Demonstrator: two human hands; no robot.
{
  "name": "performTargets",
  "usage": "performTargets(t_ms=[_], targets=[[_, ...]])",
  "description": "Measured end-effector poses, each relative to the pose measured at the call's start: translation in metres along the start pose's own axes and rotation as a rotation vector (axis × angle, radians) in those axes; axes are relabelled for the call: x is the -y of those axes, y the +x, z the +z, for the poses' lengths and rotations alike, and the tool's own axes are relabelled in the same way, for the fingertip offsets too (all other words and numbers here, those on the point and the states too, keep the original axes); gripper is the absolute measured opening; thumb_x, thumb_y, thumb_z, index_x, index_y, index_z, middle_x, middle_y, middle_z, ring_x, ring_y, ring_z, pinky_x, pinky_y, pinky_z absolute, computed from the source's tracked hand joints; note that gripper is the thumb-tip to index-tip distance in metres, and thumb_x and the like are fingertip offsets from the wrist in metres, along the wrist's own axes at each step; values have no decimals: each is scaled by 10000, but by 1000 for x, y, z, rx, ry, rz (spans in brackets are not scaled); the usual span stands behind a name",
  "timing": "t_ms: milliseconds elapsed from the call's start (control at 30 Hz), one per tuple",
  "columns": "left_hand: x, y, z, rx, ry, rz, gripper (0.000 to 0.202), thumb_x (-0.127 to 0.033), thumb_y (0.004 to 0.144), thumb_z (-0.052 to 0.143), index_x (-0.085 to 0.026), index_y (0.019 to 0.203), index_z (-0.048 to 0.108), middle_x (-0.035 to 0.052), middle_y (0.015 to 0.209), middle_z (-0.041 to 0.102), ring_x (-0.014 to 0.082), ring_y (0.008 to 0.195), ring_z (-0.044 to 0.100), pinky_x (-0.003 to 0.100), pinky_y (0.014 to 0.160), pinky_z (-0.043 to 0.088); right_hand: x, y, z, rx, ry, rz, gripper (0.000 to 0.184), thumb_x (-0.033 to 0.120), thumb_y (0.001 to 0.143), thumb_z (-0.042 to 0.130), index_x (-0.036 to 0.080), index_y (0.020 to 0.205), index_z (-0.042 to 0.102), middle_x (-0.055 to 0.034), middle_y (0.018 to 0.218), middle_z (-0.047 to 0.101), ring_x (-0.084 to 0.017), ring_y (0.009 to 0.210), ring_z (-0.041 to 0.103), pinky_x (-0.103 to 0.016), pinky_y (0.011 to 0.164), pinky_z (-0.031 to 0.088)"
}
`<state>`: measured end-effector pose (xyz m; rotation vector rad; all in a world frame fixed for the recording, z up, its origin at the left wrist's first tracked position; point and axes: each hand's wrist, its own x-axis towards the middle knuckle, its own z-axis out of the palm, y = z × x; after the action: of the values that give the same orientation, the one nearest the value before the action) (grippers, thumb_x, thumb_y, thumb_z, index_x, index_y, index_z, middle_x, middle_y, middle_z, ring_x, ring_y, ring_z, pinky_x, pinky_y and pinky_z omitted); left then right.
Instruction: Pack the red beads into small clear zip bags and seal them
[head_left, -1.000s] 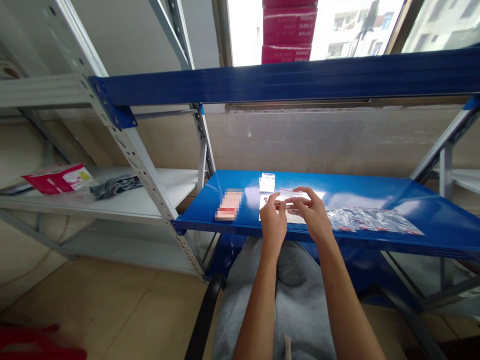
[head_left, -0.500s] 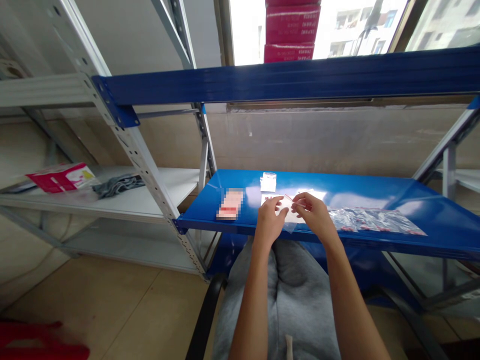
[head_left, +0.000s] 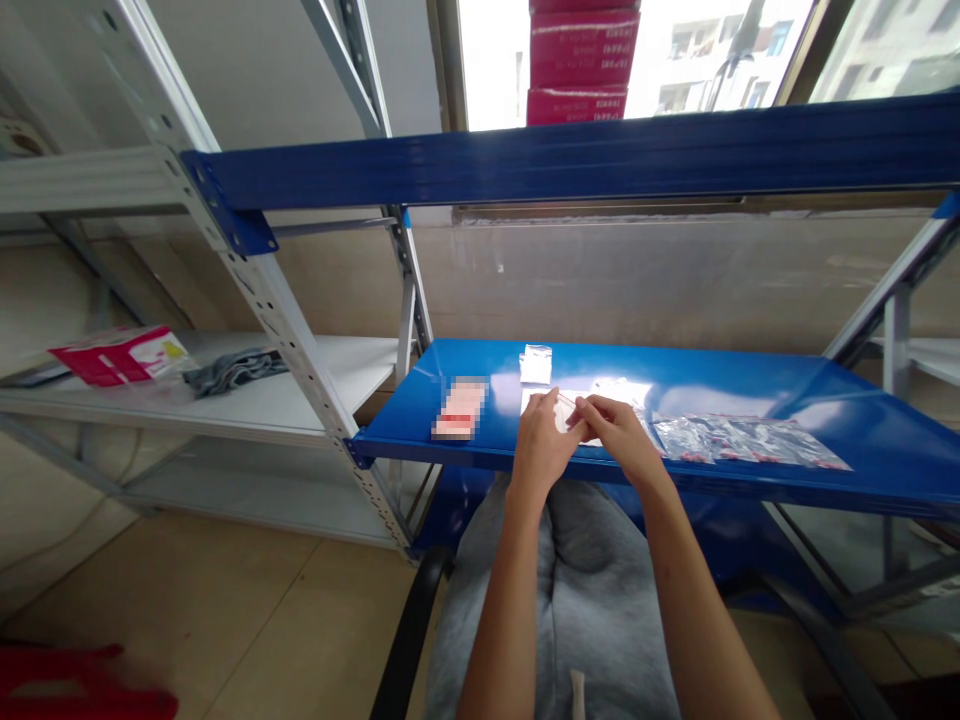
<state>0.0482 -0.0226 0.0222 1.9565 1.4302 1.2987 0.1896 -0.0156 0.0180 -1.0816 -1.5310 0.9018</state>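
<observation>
My left hand [head_left: 541, 440] and my right hand [head_left: 621, 432] meet over the front edge of the blue shelf, fingers bent and pinched together. Between their fingertips is a small clear plastic zip bag [head_left: 567, 398], of which a thin red strip shows; the fingers cover most of it. White paper [head_left: 529, 402] lies under the hands, partly hidden by them. To the right, a row of flat clear bags with red edges [head_left: 750, 440] overlaps along the shelf. Just behind my right hand is a shiny pile of clear bags [head_left: 619, 388].
The blue shelf [head_left: 712, 370] carries a small white packet [head_left: 537, 365] at the back and a blurred-out pinkish item [head_left: 460, 408] at left. A metal upright [head_left: 292, 340] stands left. Beyond it, a white shelf holds a pink package [head_left: 120, 355] and grey cloth [head_left: 236, 370].
My right hand has moved left, up against my left hand. The red-stripped bag has shifted left and now lies between both hands' fingertips.
</observation>
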Motion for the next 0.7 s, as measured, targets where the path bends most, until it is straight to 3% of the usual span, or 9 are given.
performTargets(t_ms=[267, 533, 700], targets=[[10, 2, -1, -4, 4, 40, 499, -340, 830, 748, -153, 1278, 635, 125, 1167, 687, 257, 1051, 663, 381, 939, 529, -6, 2, 4, 9, 83, 25, 461, 625, 836, 661, 171, 762, 697, -36, 733, 651, -166, 711, 590, -274, 630, 529], [12, 2, -10, -19, 168, 27, 425, -351, 807, 769, -166, 1177, 672, 119, 1115, 690, 292, 1078, 628, 407, 948, 502, -15, 7, 11, -81, -166, -78, 438, 561, 890, 578, 178, 707, 684, -54, 693, 675, -187, 658, 614, -282, 593, 483], [14, 2, -12, -21, 250, 33, 378, -368, 822, 761, -162, 1129, 681, 115, 1063, 694, 290, 1029, 621, 397, 915, 497, -15, 6, 14, -78, -190, -69, 447, 560, 903, 548, 174, 755, 720, -74, 743, 718, -205, 687, 646, -288, 604, 511]])
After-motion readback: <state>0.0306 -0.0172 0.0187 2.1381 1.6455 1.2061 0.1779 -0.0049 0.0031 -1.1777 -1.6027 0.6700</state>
